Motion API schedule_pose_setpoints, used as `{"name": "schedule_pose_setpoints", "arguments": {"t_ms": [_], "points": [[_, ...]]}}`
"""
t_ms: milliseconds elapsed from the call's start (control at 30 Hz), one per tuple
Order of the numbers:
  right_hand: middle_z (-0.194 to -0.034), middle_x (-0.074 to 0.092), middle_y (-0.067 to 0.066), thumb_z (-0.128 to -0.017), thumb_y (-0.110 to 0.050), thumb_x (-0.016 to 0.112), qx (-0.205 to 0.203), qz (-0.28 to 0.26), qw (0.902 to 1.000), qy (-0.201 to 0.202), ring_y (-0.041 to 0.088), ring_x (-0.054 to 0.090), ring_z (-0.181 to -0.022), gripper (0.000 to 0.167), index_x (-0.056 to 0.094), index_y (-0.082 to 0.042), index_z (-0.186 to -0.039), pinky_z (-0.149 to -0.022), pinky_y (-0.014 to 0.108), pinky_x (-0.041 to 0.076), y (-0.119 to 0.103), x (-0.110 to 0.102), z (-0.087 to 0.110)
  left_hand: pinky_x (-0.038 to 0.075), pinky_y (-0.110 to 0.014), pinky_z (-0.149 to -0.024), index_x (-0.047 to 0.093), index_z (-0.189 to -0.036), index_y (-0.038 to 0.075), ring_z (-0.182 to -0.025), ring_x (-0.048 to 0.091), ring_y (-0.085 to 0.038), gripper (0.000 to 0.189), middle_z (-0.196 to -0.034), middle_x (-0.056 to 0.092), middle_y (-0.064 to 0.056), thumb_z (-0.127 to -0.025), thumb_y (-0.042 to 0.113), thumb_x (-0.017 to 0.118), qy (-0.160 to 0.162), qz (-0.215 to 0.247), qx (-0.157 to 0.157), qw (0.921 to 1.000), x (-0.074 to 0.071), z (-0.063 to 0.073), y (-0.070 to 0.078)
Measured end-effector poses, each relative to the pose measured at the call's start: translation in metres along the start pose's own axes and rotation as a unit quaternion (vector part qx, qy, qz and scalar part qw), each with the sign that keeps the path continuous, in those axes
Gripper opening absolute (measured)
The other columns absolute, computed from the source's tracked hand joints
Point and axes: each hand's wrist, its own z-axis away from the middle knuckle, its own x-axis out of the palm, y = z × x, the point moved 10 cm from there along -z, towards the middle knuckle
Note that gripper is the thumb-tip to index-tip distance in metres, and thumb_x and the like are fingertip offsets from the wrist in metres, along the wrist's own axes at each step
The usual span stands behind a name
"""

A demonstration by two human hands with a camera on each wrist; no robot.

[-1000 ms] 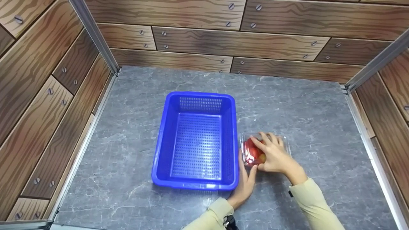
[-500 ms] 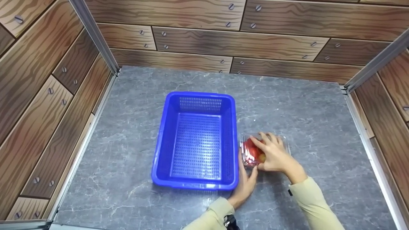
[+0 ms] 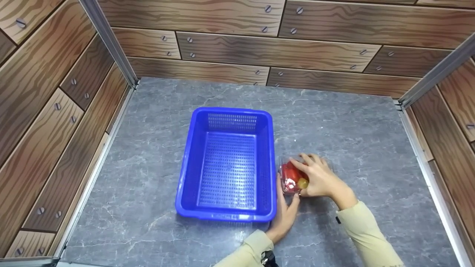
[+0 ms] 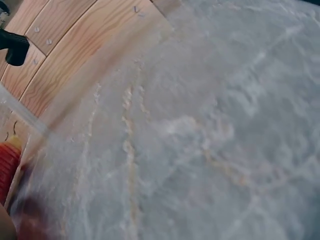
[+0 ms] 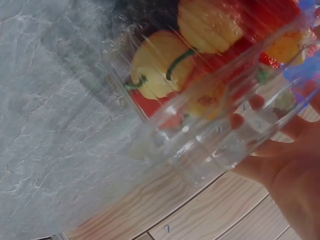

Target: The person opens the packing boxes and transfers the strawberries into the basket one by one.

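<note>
A clear plastic clamshell box [image 3: 288, 181] holding red and yellow fruits or vegetables with green stems stands right of the blue basket [image 3: 179, 193]. My right hand [image 3: 321, 180] spreads over its top and grips it, fingers toward the far edge and thumb at the near edge. My left hand [image 3: 285, 218] holds the near left corner, its fingers between box and basket and its thumb at the front. Through the clear box [image 5: 200, 155] in the right wrist view, yellow round pieces [image 5: 162, 65] show among red ones. At the left wrist view's lower left is a red piece [image 4: 7, 162].
The blue basket has perforated sides and floor, with nothing inside. Grey marble-patterned tabletop [image 3: 144, 148] surrounds it. Wood-patterned panels [image 3: 222, 48] wall the back and both sides, with metal rails [image 3: 111, 44] at the corners.
Both hands keep their places around the box, with only a slight shift of the right hand. Glare on the plastic has changed, and a yellow piece shows more clearly. The basket stays put.
</note>
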Motion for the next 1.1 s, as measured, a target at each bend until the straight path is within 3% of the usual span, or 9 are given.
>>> {"name": "schedule_pose_setpoints", "arguments": {"t_ms": [133, 267, 367, 667, 833, 1100], "points": [[-0.142, 0.045, 0.032, -0.047, -0.027, 0.086, -0.003, -0.002, 1.0, 0.001, 0.053, 0.041, -0.125, 0.104, 0.053, -0.009, -0.144, -0.095, 0.081, 0.03, 0.0005, 0.0012, 0.0014, 0.011, -0.05, -0.12, 0.009, -0.161, 0.022, -0.151, 0.011, -0.022, 0.089, -0.166, 0.01, 0.0, -0.094, 0.045, 0.063, 0.003, 0.003, -0.012, 0.9999, 0.0, -0.0005, 0.0003], [-0.144, 0.043, 0.032, -0.049, -0.026, 0.086, -0.001, 0.001, 1.0, -0.001, 0.053, 0.04, -0.127, 0.103, 0.052, -0.009, -0.145, -0.097, 0.081, 0.027, 0.0003, 0.0023, 0.0016, 0.013, -0.048, -0.12, 0.013, -0.16, 0.016, -0.151, 0.013, -0.022, 0.089, -0.166, 0.009, -0.002, -0.093, 0.047, 0.063, 0.014, 0.047, -0.023, 0.9985, 0.0027, -0.0007, -0.0001], [-0.145, 0.042, 0.032, -0.05, -0.026, 0.085, 0.002, 0.003, 1.0, -0.008, 0.055, 0.039, -0.127, 0.102, 0.052, -0.009, -0.145, -0.097, 0.081, 0.025, -0.0003, 0.0031, 0.0016, 0.014, -0.047, -0.12, 0.016, -0.159, 0.012, -0.15, 0.015, -0.023, 0.088, -0.166, 0.011, -0.003, -0.093, 0.043, 0.064, 0.025, 0.074, -0.028, 0.9966, 0.0049, -0.0002, -0.0003], [-0.143, 0.043, 0.034, -0.051, -0.025, 0.082, 0.0, 0.001, 0.9993, -0.037, 0.058, 0.04, -0.125, 0.099, 0.052, -0.006, -0.144, -0.095, 0.083, 0.026, -0.003, 0.0019, -0.0023, 0.021, -0.045, -0.119, 0.016, -0.159, 0.015, -0.149, 0.02, -0.023, 0.084, -0.165, 0.012, -0.004, -0.092, 0.017, 0.066, 0.04, 0.08, -0.034, 0.9954, 0.0082, 0.0001, -0.0006], [-0.142, 0.044, 0.036, -0.052, -0.025, 0.084, -0.004, 0.006, 0.9988, -0.049, 0.058, 0.04, -0.124, 0.098, 0.053, -0.006, -0.143, -0.094, 0.083, 0.028, -0.0046, 0.0003, -0.0041, 0.021, -0.044, -0.119, 0.014, -0.16, 0.021, -0.149, 0.021, -0.023, 0.083, -0.166, 0.01, -0.003, -0.094, 0.018, 0.065, 0.046, 0.06, -0.039, 0.9964, 0.0083, -0.0002, -0.0009], [-0.139, 0.046, 0.037, -0.059, -0.028, 0.081, -0.016, -0.004, 0.9985, -0.052, 0.056, 0.044, -0.121, 0.09, 0.054, -0.005, -0.142, -0.092, 0.08, 0.033, -0.0059, -0.003, -0.0037, 0.02, -0.045, -0.119, 0.021, -0.158, 0.011, -0.148, 0.023, -0.026, 0.078, -0.164, 0.019, -0.008, -0.093, 0.011, 0.064, 0.063, 0.053, -0.039, 0.9958, 0.0067, -0.0004, -0.0004]]}}
